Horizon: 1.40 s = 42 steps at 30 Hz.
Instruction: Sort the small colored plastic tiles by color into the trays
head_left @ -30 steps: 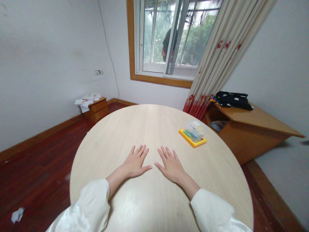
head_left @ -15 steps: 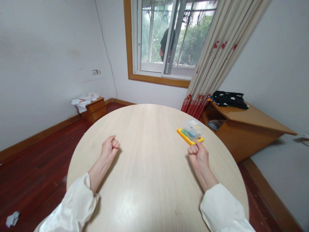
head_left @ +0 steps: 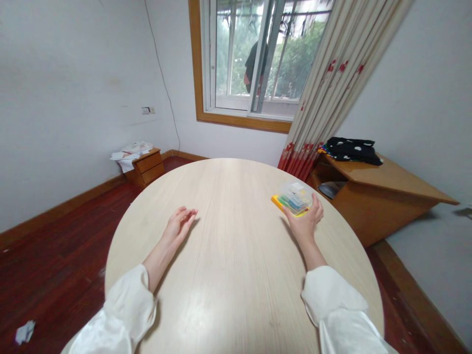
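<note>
My right hand is at the near end of a small plastic case, its thumb at the left side and its fingers curled along the right side. The case has a yellow base, a clear raised lid part and green and blue pieces that I cannot make out inside. It rests on the right part of a round, pale wooden table. Over the left part of the table, my left hand is loosely open, fingers half bent, with nothing in it.
A wooden cabinet with dark folded cloth on top stands tilted beyond the table's right edge. At the back left is a small drawer unit bearing white papers. A long curtain hangs beside the window. Crumpled paper lies on the floor.
My right hand has gone from a loose fist to fingers spread around the near end of the case. My left hand has uncurled and shifted slightly right.
</note>
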Tool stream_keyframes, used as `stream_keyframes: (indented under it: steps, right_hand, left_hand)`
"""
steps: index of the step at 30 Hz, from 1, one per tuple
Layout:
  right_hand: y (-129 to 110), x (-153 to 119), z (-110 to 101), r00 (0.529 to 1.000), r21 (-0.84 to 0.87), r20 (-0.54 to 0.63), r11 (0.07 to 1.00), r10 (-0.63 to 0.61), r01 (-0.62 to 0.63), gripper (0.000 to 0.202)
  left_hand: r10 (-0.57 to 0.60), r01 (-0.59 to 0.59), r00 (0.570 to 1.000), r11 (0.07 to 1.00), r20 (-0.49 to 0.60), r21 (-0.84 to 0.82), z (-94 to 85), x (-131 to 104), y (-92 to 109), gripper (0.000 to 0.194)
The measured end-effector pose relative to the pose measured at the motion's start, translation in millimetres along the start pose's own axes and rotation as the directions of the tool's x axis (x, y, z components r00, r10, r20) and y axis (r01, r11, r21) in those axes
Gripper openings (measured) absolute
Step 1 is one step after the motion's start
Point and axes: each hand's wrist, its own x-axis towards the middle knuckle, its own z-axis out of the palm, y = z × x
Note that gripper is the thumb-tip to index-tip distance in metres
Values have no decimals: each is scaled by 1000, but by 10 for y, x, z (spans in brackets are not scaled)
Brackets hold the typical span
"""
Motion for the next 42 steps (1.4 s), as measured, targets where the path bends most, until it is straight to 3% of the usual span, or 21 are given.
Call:
stream_keyframes:
  steps: [2,4,5,7,9,10,12,15,22,25,27,30,32,34,36,39,42]
  right_hand:
    - [41,33,42,1000,0,28,1000,7,-7,91]
    - [60,77,77,999,6,44,1000,15,-15,92]
    - [62,100,96,999,10,46,1000,24,-24,91]
    - [56,136,135,997,20,46,998,54,-55,89]
    - [42,154,171,995,28,50,996,87,-89,87]
    - [35,157,184,994,29,53,994,99,-101,85]
    - [20,153,194,992,20,64,993,112,-113,79]
    - [13,144,186,991,4,53,993,120,-120,65]
    - [8,181,142,992,29,-74,994,107,-105,56]
    - [-81,194,99,988,47,-145,998,53,-47,57]
    - [-195,142,91,991,103,-133,995,26,-12,57]
    - [-448,-85,137,1000,240,-2,971,-2,2,57]
    - [-650,-314,186,986,336,157,942,-62,5,56]
    - [-850,-555,222,961,401,263,916,-84,-30,53]
    - [-1020,-760,231,941,455,323,888,-97,-64,52]
    - [-1183,-952,204,887,490,442,864,-135,-113,50]
    - [-1233,-1000,167,841,503,508,856,-186,-115,47]
  left_hand:
    - [22,-27,999,994,46,110,3,12,-35,21]
    - [90,-146,983,915,163,376,5,-2,-90,35]
    - [122,-245,960,804,254,541,8,-22,-124,42]
    - [93,-458,881,421,465,783,21,-86,-198,57]
    - [-33,-578,815,22,578,816,46,-163,-267,65]
    - [-81,-601,799,-127,596,789,62,-196,-297,66]
    - [-157,-615,785,-315,600,723,87,-241,-345,64]
    - [-224,-626,776,-390,590,675,88,-244,-397,63]
    - [-197,-639,769,-210,608,740,8,-184,-455,61]
    - [-166,-640,767,-120,620,759,-3,-191,-441,58]
    - [-143,-638,766,-39,627,769,12,-195,-428,57]
    - [-36,-585,799,186,600,789,87,-182,-440,53]
    - [30,-470,861,432,508,770,169,-164,-476,56]
    - [-4,-287,914,703,407,651,260,-155,-514,65]
    - [-94,-103,917,884,388,457,336,-167,-527,73]
    - [-154,54,886,971,438,233,388,-213,-480,79]
    - [-161,94,890,980,427,173,370,-247,-401,77]
